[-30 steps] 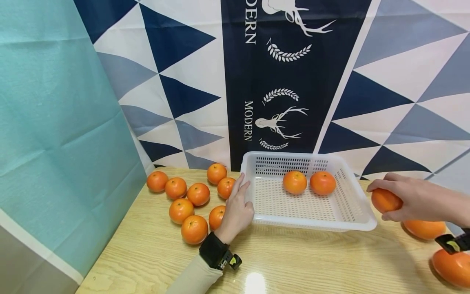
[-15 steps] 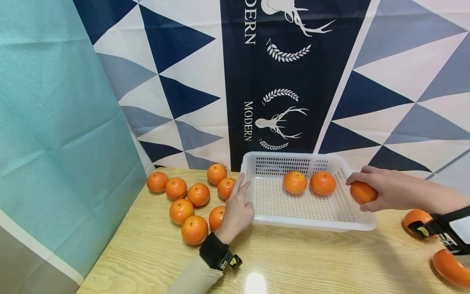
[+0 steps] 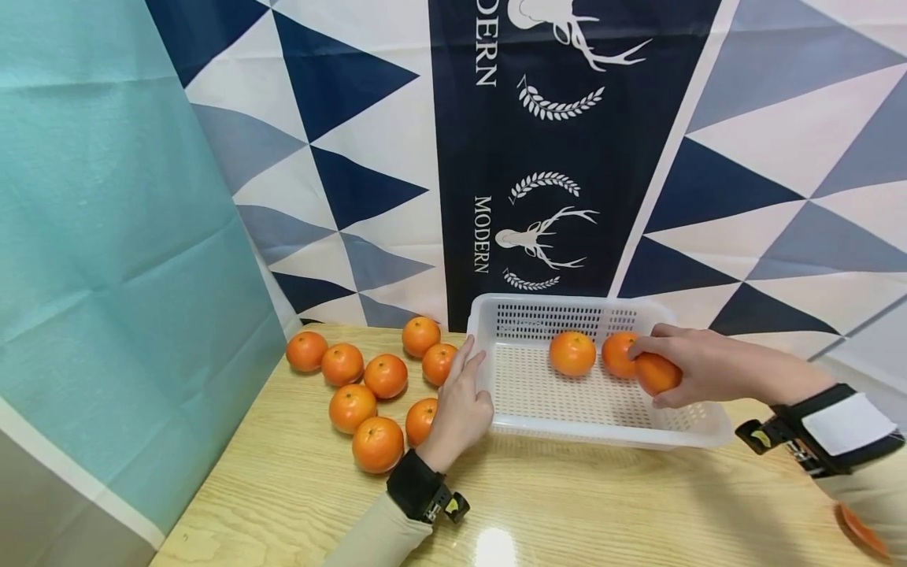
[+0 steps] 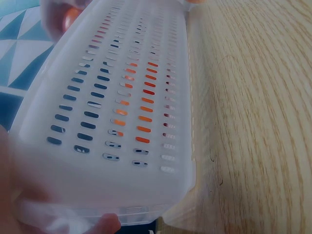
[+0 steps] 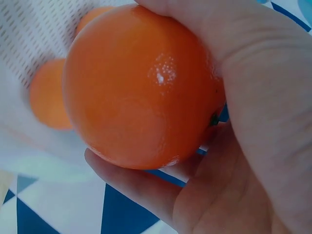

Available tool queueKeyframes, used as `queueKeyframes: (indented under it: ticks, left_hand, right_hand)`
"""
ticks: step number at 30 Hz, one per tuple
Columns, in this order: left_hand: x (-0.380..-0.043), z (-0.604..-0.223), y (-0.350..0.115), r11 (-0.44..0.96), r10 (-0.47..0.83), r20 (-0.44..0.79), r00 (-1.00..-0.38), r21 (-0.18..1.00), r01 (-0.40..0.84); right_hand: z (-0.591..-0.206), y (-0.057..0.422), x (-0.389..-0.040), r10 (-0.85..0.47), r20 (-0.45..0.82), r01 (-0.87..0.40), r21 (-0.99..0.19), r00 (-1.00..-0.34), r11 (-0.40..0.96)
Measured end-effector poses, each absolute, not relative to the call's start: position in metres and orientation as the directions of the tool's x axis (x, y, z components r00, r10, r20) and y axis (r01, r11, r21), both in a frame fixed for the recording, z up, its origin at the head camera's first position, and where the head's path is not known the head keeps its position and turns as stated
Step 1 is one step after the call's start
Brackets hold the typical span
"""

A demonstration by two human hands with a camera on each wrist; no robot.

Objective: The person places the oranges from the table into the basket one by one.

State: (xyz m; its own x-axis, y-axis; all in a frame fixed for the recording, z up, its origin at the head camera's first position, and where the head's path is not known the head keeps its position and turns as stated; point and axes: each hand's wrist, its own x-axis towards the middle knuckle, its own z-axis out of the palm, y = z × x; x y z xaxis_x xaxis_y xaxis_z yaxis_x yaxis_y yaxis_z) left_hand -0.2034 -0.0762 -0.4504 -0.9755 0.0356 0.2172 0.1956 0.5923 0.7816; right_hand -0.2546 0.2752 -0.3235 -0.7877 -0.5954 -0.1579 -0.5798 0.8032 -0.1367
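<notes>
My right hand (image 3: 708, 364) grips an orange (image 3: 657, 375) over the right part of a white plastic basket (image 3: 567, 430). In the right wrist view thumb and fingers wrap round that orange (image 5: 139, 92). Two more oranges lie inside the basket: one in the middle (image 3: 571, 353), another (image 3: 618, 354) partly hidden behind the right hand's fingertips. At the basket's left end, my left hand (image 3: 460, 413) rests on the rim with two fingers stretched out. The left wrist view shows the slotted long side of the basket (image 4: 102, 180) and a fingertip (image 4: 108, 224) at its near end.
Several loose oranges (image 3: 352, 409) cluster on the wooden table (image 3: 567, 504) left of the basket. Under the right sleeve, one orange (image 3: 860, 531) shows partly at the table's right. A patterned cloth (image 3: 368, 157) hangs close behind the basket, and a teal cloth (image 3: 127, 236) borders the left side.
My right hand has carried its orange leftward from beside the basket, across the right rim, to over the inside. The left hand has stayed on the left rim.
</notes>
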Motion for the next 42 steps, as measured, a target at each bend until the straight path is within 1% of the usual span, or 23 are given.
queueKeyframes:
  ticks: [4,12,16,23,32,42]
  left_hand:
    - [-0.204,-0.45,-0.076,0.593,0.039,0.218,-0.975,0.781,0.198]
    - [-0.205,-0.451,-0.077,0.584,0.041,0.218,-0.975,0.787,0.201]
    - [-0.205,-0.451,-0.077,0.584,0.04,0.209,-0.977,0.789,0.192]
    - [-0.206,-0.453,-0.078,0.596,0.036,0.215,-0.976,0.779,0.193]
    - [-0.204,-0.45,-0.078,0.597,0.035,0.224,-0.974,0.777,0.2]
    - [-0.204,-0.45,-0.077,0.595,0.039,0.219,-0.975,0.779,0.199]
  right_hand:
    - [-0.327,0.267,-0.255,-0.61,-0.166,-0.588,-0.164,-0.775,0.792]
    - [-0.333,0.262,-0.259,-0.626,-0.171,-0.601,-0.176,-0.761,0.78]
    - [-0.339,0.262,-0.263,-0.625,-0.204,-0.597,-0.185,-0.753,0.78]
    - [-0.354,0.262,-0.268,-0.609,-0.297,-0.56,-0.24,-0.735,0.793]
    - [-0.365,0.263,-0.272,-0.623,-0.301,-0.585,-0.215,-0.722,0.782]
    - [-0.375,0.258,-0.277,-0.628,-0.396,-0.597,-0.216,-0.67,0.773]
